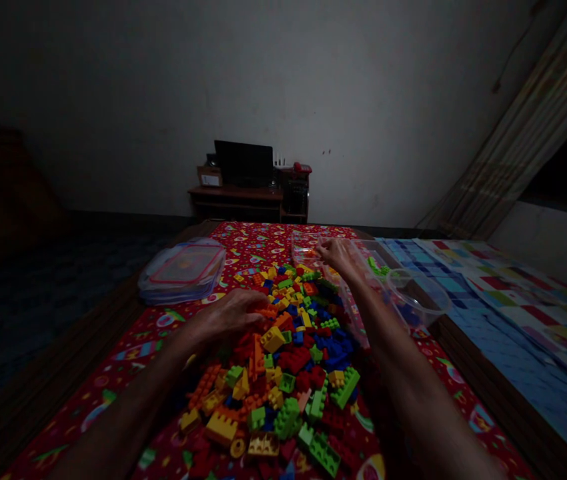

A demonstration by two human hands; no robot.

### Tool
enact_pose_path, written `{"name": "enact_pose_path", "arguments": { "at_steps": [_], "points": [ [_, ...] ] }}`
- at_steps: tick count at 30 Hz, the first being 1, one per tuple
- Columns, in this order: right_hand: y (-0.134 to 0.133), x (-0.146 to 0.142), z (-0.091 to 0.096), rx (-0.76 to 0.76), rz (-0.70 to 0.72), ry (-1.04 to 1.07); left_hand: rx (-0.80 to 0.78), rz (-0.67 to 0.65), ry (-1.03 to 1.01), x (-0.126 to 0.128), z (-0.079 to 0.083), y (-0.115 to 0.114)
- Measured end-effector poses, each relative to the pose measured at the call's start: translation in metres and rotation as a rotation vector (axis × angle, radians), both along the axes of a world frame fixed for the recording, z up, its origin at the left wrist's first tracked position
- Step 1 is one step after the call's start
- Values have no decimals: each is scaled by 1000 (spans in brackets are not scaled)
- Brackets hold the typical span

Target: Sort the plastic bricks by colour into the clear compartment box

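Bricks (293,360) lie at lower centre, probably for easy reach, under the half-curled left hand (233,311), while the right hand (335,253) bunches its fingers over clear boxes (353,313), though whether either grips anything I cannot tell.

We cannot tell whether the left hand (231,312) grips anything; its fingertips blend into the orange bricks (269,311). Whatever the right hand (333,252) may pinch is too small for us to make out. The bottom edge cuts off the left forearm (131,400) near eight o'clock and the right forearm (421,383) between four and five. We see brown furniture (1,187) cropped at nine o'clock, a curtain (518,133) at two.
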State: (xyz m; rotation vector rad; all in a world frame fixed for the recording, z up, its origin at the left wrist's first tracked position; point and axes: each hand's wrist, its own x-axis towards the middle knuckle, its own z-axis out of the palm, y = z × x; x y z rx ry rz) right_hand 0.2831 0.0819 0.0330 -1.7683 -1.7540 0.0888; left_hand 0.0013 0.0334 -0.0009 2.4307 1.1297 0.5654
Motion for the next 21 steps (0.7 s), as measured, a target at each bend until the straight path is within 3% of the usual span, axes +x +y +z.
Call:
{"name": "enact_pose_path", "arguments": {
  "at_steps": [2,5,10,16,21],
  "points": [
    [-9,-7,-3,9,64,-1,-49,-70,40,-1,-1,3],
    [-31,-17,-9,-20,146,-60,-53,-65,68,-1,1,5],
    [-59,-32,-26,-188,46,-288,-107,-170,187,4,9,-4],
    [-69,-43,-48,-236,13,-473,-83,-199,210,4,5,-8],
    [-68,-39,-44,-225,22,-466,-11,-170,191,2,1,-3]
  ]
}}
